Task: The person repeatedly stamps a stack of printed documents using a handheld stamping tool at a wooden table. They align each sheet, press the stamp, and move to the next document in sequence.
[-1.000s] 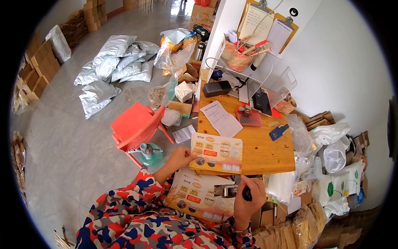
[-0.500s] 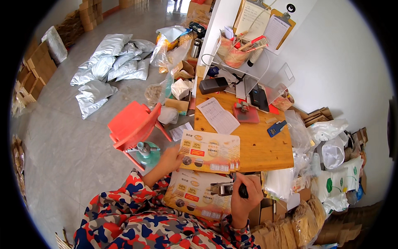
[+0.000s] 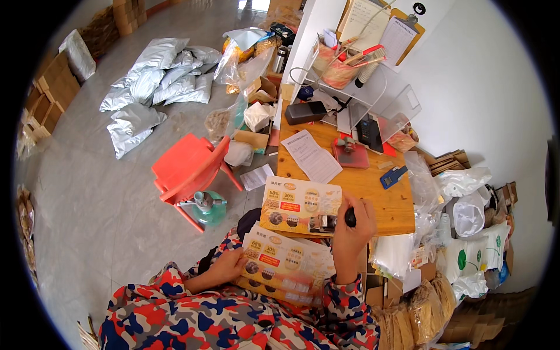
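My right hand (image 3: 360, 227) is closed round the black knob of a small metal hand stamp (image 3: 322, 223). The stamp sits at the lower right part of a cream and yellow printed pouch (image 3: 300, 195), which lies flat on the table's near edge. In my lap is a stack of similar pouches (image 3: 286, 256), slightly fanned. My left hand (image 3: 228, 267) pinches the left edge of the top lap pouch (image 3: 265, 245), thumb above. The right end of that pouch is smeared by motion.
On the wooden table (image 3: 379, 204) are a paper form (image 3: 312, 156), a red ink pad (image 3: 353, 156) and a blue device (image 3: 393, 177). A red plastic chair (image 3: 189, 166) and a green spray bottle (image 3: 209, 209) stand left. Silver bags (image 3: 157, 76) lie on the floor.
My left hand has left the table pouch and come down to the lap stack, taking a pouch's edge. My right hand has carried the stamp up from over the lap stack onto the table pouch.
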{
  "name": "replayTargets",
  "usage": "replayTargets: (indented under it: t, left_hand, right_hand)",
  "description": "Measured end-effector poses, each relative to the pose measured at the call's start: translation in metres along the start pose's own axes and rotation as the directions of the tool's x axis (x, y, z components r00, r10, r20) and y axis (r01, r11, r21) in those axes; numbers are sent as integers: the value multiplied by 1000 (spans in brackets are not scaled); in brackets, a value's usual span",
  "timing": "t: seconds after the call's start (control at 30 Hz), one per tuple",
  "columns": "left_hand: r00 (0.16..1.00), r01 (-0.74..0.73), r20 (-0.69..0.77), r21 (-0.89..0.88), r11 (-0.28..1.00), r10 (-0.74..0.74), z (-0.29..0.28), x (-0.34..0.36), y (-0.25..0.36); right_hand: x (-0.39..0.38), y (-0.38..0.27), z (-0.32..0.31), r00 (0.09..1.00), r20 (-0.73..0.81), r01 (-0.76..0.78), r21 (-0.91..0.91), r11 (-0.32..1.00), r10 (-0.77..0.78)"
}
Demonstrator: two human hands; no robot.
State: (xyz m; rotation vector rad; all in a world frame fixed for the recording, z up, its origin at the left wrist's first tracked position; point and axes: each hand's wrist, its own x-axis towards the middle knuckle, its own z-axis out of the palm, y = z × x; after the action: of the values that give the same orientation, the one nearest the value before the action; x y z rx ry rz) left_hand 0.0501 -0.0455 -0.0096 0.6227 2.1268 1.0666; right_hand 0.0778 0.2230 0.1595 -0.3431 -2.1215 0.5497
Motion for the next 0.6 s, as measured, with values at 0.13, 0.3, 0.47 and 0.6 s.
replayTargets:
  t: [0.13, 0.3, 0.47, 0.6]
  left_hand:
    - [962, 2, 269, 138, 990, -39, -23, -8, 34]
    - [990, 6, 135, 261, 965, -42, -66, 28, 55]
    - [990, -27, -140, -90, 996, 14, -74, 71, 49]
    - [993, 16, -105, -296, 955, -49, -60, 95, 60]
  right_hand:
    - [18, 12, 51, 997, 35, 67, 6, 998, -67]
    - [15, 24, 103, 984, 101, 150, -41, 988, -146]
    - [16, 16, 109, 962, 171, 233, -97, 968, -214]
    - [-13, 42, 120, 963, 162, 208, 69, 976, -216]
